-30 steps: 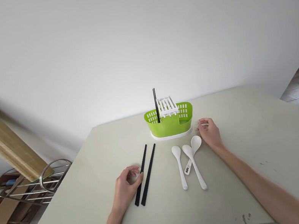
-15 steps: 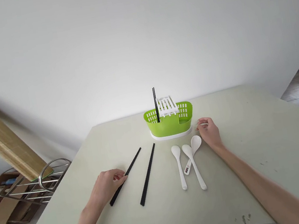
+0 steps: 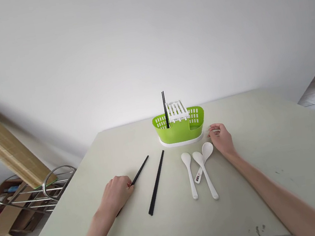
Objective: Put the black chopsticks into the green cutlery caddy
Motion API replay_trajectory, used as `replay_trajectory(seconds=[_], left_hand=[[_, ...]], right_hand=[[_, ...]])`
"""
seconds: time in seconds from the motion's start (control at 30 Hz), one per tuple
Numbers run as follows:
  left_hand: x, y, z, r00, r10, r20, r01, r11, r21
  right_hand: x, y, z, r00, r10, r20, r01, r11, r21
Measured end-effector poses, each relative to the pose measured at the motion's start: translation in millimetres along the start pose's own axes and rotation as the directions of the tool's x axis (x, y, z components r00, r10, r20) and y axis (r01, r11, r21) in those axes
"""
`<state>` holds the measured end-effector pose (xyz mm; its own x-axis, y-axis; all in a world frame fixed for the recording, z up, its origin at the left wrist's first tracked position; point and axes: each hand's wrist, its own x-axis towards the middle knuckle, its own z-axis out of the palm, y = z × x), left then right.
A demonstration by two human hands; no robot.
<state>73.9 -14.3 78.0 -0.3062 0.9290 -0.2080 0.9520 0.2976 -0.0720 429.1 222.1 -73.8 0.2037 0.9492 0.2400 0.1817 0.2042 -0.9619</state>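
My left hand (image 3: 116,194) is closed around black chopsticks (image 3: 141,169) that lie slanted on the table; its palm covers their middle and most of their thick end. To its right, a second pair of black chopsticks (image 3: 157,184) lies side by side. My right hand (image 3: 221,137) rests beside the basket, its fingers loosely bent and nothing visible in them. Near it are three white spoons: one spoon (image 3: 191,177) apart, another spoon (image 3: 207,178) crossing over a shorter, labelled spoon (image 3: 207,150).
A green plastic basket (image 3: 175,134) on a white base stands at the back, holding upright black chopsticks (image 3: 165,108). A white slatted rack (image 3: 177,111) is fixed over its middle. Left of the table (image 3: 251,199) are a metal rack (image 3: 47,186), a cardboard box (image 3: 4,228) and a rolled mat (image 3: 2,137).
My left hand's fingers have closed around the left chopsticks, and the hand now covers more of them. The right hand stays in place beside the basket.
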Motion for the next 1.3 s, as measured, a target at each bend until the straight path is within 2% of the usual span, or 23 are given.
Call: replay_trajectory(seconds=[0.23,0.43,0.57,0.7,0.8,0.87,0.97,1.03,1.17,1.23,1.3], left_hand=[[1,3,8,0.997,0.026,-0.073,-0.023,0.999,0.038],[1,23,7,1.0,0.024,0.006,-0.025,0.96,0.28],[1,31,4,0.999,0.041,-0.017,-0.035,0.96,0.278],[3,30,-3,0.997,0.068,-0.028,-0.061,0.98,0.187],[3,26,-11,0.993,0.08,-0.086,-0.082,0.996,-0.029],[0,25,-16,0.986,0.074,-0.147,-0.106,0.969,-0.221],[-6,29,-22,0.974,0.007,-0.228,-0.117,0.872,-0.476],[-9,37,-23,0.966,-0.066,-0.25,-0.114,0.761,-0.638],[-10,58,-14,0.97,-0.134,-0.203,-0.138,0.387,-0.912],[-7,69,-4,0.974,-0.13,-0.183,-0.152,0.221,-0.963],[-4,77,7,0.977,-0.138,-0.161,-0.148,0.101,-0.984]], right_hand=[[-1,-5,0,1.0,0.023,0.003,-0.023,1.0,-0.014],[-1,-6,0,1.0,0.013,0.004,-0.013,1.0,-0.022],[-1,-6,1,1.0,0.008,0.015,-0.007,1.0,-0.003],[-1,-6,1,1.0,0.02,0.024,-0.02,1.0,0.001],[0,-8,2,0.999,0.026,0.03,-0.026,1.0,-0.002],[0,-9,3,0.999,0.029,0.034,-0.029,1.0,-0.001],[-1,-14,3,0.999,0.028,0.029,-0.029,0.999,0.022],[-2,-22,1,1.0,-0.02,-0.007,0.02,0.999,0.032],[-12,-44,-6,0.971,-0.219,-0.097,0.218,0.976,-0.016],[-21,-56,-9,0.96,-0.279,-0.013,0.278,0.96,-0.022],[-31,-67,-9,0.928,-0.343,0.145,0.349,0.937,-0.018]])
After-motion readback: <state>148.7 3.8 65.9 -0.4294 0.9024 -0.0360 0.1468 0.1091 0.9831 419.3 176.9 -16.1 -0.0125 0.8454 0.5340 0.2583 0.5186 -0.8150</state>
